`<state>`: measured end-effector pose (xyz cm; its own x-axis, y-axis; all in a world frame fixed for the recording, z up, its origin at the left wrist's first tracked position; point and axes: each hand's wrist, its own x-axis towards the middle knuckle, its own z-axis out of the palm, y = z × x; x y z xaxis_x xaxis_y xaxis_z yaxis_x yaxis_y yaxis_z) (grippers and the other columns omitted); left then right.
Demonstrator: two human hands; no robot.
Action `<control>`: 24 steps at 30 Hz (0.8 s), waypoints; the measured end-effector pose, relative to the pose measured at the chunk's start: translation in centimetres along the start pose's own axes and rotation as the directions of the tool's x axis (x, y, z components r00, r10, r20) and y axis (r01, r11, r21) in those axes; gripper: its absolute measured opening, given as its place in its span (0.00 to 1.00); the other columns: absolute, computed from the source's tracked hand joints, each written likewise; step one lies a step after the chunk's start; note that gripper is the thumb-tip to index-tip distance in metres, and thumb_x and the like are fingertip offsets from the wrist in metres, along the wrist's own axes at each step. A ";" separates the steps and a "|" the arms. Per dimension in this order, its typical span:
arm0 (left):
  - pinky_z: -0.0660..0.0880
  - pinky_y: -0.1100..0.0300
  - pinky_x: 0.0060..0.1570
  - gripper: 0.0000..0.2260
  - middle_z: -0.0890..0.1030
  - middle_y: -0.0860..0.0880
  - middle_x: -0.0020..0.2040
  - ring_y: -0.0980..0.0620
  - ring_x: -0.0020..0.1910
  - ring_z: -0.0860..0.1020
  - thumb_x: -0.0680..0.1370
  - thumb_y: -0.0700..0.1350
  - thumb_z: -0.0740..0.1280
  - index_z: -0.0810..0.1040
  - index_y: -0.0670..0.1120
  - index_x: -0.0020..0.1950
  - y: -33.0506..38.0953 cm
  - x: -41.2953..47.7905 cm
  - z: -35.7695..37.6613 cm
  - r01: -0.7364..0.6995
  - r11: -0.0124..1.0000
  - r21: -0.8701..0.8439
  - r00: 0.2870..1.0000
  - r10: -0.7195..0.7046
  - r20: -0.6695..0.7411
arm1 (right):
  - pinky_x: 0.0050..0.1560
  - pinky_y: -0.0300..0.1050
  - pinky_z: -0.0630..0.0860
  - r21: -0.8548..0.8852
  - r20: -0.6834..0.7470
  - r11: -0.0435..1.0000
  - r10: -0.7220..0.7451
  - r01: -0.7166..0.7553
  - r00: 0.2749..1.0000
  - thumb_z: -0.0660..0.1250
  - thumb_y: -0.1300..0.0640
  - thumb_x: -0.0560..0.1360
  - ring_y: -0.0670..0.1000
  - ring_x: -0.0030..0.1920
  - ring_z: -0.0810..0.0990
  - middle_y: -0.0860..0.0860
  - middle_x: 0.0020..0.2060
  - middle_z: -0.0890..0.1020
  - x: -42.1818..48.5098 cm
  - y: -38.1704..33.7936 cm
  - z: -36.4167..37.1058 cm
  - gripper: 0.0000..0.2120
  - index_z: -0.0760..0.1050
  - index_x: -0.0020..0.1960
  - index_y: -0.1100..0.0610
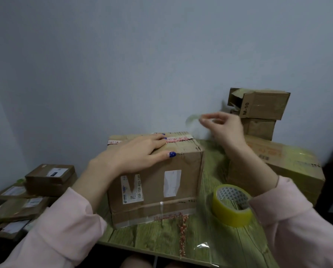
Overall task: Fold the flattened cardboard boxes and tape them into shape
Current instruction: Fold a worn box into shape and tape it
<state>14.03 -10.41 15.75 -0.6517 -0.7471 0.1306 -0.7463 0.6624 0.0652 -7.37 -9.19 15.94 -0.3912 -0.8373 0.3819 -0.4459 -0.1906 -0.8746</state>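
Observation:
A folded cardboard box [158,182] with white labels and red-printed tape along its top seam stands on the green table [216,246]. My left hand [140,149] lies flat on the box's top, fingers straight and pressing the flaps. Raised to the right above the table, my right hand [223,124] pinches a blurred strip of clear tape [191,118] between thumb and fingertips. A roll of yellowish clear tape [232,205] stands on the table just right of the box, below my right forearm.
Assembled boxes [262,113] are stacked at the back right on a larger box [289,167]. Several flat labelled parcels [45,178] lie piled at the left, below the table's level. Loose tape scraps [183,235] lie near the front edge. A plain wall stands behind.

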 end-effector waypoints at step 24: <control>0.61 0.52 0.69 0.24 0.62 0.50 0.73 0.52 0.70 0.61 0.79 0.62 0.49 0.65 0.56 0.73 -1.5 -0.4 0.0 -0.032 0.999 0.023 0.999 0.032 -0.032 | 0.43 0.39 0.80 0.287 0.214 0.950 -0.185 0.119 0.959 0.76 0.60 0.68 0.45 0.33 0.81 0.55 0.38 0.82 1.0 -12.6 -1.3 0.12 0.79 0.48 0.65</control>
<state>15.47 -11.11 15.57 -0.6708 -0.7232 0.1646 -0.7283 0.6842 0.0380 -3.20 -6.97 27.78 -0.1208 -0.8776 0.4640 -0.2389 -0.4280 -0.8716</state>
